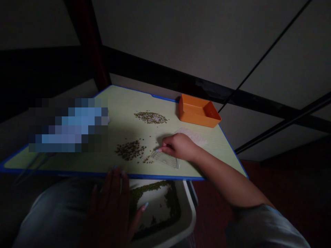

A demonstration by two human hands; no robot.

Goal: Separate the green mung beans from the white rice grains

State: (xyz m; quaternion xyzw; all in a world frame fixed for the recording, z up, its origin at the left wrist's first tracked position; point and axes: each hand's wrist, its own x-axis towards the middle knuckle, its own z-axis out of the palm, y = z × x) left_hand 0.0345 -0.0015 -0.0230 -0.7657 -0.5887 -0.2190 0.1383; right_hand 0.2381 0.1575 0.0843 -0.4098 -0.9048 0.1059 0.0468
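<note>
My right hand (178, 146) pinches a clear plastic protractor (165, 159) that lies against the pale tabletop (124, 100). To the protractor's left is a pile of small dark brown grains (130, 150), with a few loose ones close to its edge. My left hand (111, 203) is spread with fingers stretched out at the table's near edge, holding nothing. Under and beside it, below the table, sits a white tub (190, 210) with green grains (170, 199) along its inner sides. Farther back on the table is a second pile, of greenish and pale grains (151, 117).
An orange open box (199, 119) stands at the table's back right corner. A pale, whitish patch (192, 136) lies behind my right wrist. A blurred-out bluish item (74, 125) occupies the left side. Pale panels (165, 41) rise behind the blue-edged table.
</note>
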